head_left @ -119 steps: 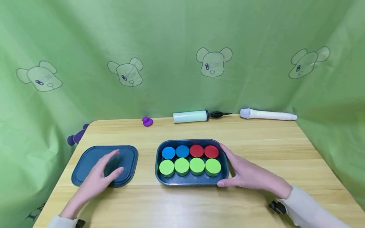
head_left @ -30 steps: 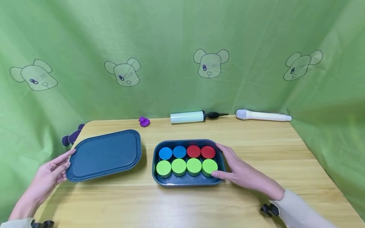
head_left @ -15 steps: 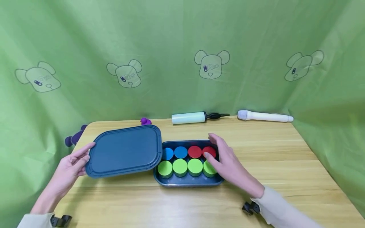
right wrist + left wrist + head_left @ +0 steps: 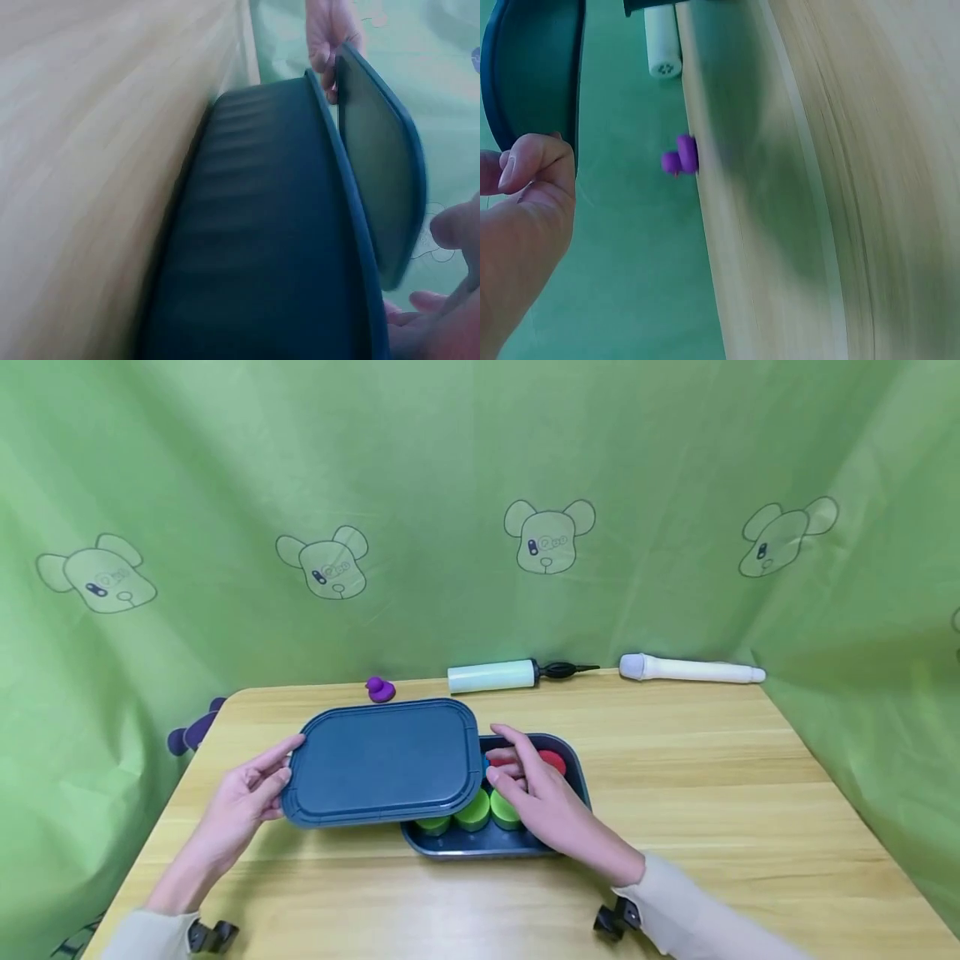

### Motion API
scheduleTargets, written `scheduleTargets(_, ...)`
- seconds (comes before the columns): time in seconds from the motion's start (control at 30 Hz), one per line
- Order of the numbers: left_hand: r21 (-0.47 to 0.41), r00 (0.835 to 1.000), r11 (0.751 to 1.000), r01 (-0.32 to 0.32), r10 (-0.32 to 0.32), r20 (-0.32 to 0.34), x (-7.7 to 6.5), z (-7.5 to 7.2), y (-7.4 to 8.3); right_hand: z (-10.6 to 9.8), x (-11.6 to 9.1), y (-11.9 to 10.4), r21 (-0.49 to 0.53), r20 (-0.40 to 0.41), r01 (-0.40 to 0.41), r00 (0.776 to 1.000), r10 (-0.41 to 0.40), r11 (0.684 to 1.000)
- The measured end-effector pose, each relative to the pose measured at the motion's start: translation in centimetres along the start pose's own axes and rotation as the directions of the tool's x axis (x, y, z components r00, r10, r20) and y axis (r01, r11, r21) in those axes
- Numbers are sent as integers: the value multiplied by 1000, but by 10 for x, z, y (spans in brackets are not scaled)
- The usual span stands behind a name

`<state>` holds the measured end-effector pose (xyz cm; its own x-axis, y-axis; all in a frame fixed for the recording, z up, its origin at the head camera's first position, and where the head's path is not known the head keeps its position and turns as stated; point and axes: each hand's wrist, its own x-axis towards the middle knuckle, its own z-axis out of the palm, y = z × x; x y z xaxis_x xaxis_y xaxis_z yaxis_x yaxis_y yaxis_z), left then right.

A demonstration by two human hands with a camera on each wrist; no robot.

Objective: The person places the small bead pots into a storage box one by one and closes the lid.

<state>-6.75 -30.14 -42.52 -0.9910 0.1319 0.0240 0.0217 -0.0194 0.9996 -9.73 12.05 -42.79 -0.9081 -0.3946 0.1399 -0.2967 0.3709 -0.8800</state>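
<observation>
My left hand pinches the left end of a dark blue lid, thumb on top. The lid is raised and tilted, and it overlaps the left part of a dark blue box in the head view. Green-topped round pieces and a red-topped one show inside; others are hidden under the lid and my hand. My right hand hovers over the box with loosely bent fingers, fingertips near the lid's right edge. In the right wrist view the lid stands just above the box's rim.
Along the table's back edge lie a purple duck, a pale hand pump with a black nozzle, and a white microphone-shaped stick. A green curtain hangs behind the wooden table.
My left hand has picked the lid up from the table and carried it right, over the box's left part. My right hand has left the box's right end and moved left over the pieces.
</observation>
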Motion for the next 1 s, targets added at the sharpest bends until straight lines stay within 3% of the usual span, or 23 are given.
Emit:
scheduleTargets(0.33,0,1000,1000,20,-20,12,8,27,0,1,2,-7,92,-112,69,992,-58,993)
scheduleTargets(0.63,16,999,999,29,-29,14,13,51,3,-16,-5,-4,133,-183,31,983,-7,991)
scheduleTargets(1.0,-14,999,1000,23,-23,41,23,79,3,-43,-17,8,103,-216,-5,976,27,995)
